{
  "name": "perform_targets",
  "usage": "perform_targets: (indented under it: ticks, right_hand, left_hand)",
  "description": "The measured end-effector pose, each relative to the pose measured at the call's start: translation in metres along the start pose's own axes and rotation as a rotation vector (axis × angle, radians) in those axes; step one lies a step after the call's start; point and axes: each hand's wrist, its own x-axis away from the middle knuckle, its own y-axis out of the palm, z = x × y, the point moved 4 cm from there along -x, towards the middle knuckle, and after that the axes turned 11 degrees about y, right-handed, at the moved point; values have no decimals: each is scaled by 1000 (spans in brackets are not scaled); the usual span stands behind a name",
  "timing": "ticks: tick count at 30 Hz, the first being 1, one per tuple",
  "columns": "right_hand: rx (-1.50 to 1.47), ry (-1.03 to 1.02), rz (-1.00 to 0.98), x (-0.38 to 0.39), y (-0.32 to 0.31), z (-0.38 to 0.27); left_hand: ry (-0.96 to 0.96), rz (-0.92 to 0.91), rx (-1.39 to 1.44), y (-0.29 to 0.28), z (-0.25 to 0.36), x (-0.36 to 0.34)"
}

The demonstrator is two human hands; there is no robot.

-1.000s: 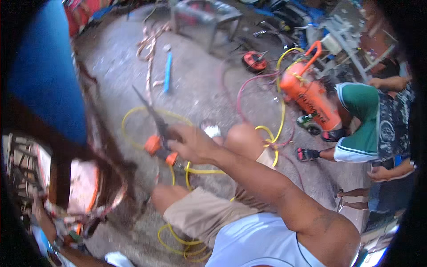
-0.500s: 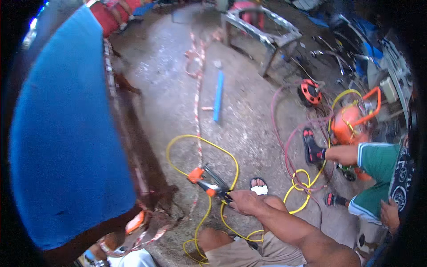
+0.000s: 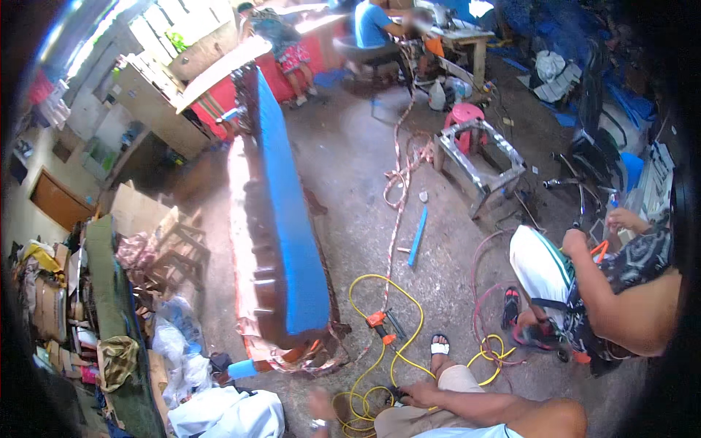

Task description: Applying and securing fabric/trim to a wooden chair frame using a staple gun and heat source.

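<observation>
- Head view: the right hand (image 3: 421, 394) lies low by the person's right knee, its fingers curled on a small dark object (image 3: 398, 395) (too blurred to tell its kind).
- The left hand (image 3: 321, 406), with a pale wristband, is smeared by motion near the lower edge; whether it is open or closed I cannot tell.
- Ahead of the right hand and apart from it, an orange and black nail gun (image 3: 381, 330) lies on the concrete floor (image 3: 365, 197).
- A yellow hose (image 3: 372, 276) loops around the nail gun and coils between the two hands.
- Just past the right knee is the person's sandaled foot (image 3: 439, 346).
- White cloth (image 3: 226, 416) is bunched left of the left hand.
- Beyond that stands a long frame with a blue panel (image 3: 296, 277).
- A red-and-white rope (image 3: 399, 226) trails away from near the nail gun, with a blue strip (image 3: 418, 236) to its right.
- Farther off stands a worn square stool frame (image 3: 458, 160), a pink stool (image 3: 465, 113) just behind it.
- At right, a co-worker (image 3: 610, 299) bends forward; another person in a blue shirt (image 3: 372, 25) sits at the far end.
</observation>
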Motion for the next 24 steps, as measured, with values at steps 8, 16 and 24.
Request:
perform_targets:
  ticks: [8,16,24]
  right_hand:
    - [25,-539,-114,40,-9,-108]
    - [-92,-311,184,31,-86,-105]
    - [-1,630,252,74,-58,171]
  left_hand:
    - [-793,138,1112,-151,212,-52]
    - [-821,-1221,1494,-95,56,57]
    - [-561,-1359,1181,-154,-39,60]
